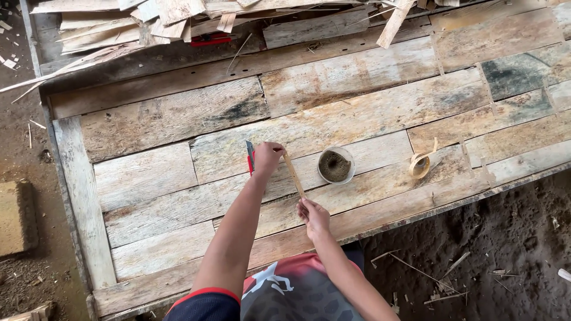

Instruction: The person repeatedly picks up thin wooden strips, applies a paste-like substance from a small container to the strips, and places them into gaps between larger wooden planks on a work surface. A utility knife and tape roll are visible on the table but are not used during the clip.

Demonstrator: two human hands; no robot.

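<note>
While gripped — strip (pixel 294 173) between hands (pixel 291 184)

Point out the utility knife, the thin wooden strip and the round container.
utility knife (pixel 250 153): head view, on its blade end above the left hand.
thin wooden strip (pixel 294 176): head view, mid-length between both hands.
round container (pixel 335 165): head view, on its dark contents.

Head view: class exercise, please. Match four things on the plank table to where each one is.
Things:
1. red-handled knife
2. thin wooden strip
3. round tub
4. tape roll

Places:
A. between both hands
B. far right, lying alone
C. in the left hand
D. just right of the strip

Pairs: 1-C, 2-A, 3-D, 4-B. The right hand pinches the strip's near end.
</note>
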